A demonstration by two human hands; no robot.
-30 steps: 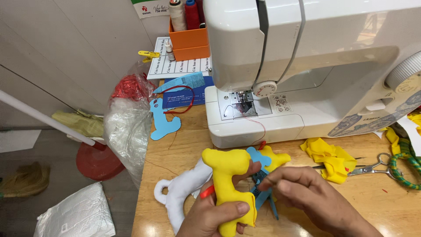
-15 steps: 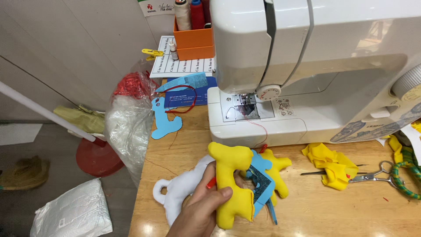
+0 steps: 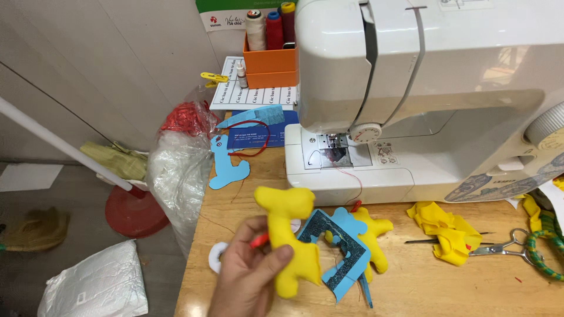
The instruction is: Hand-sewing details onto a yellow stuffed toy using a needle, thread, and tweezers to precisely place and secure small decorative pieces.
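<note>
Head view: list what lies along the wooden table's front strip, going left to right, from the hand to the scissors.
Left hand with its grip on the yellow stuffed toy → blue felt cutout → second yellow stuffed toy → crumpled yellow fabric → scissors, all on the wooden table.

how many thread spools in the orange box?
3, upright side by side in the orange box behind the sewing machine: white spool on the left, blue spool in the middle, dark red spool rightmost. More may be hidden behind the machine.
</note>
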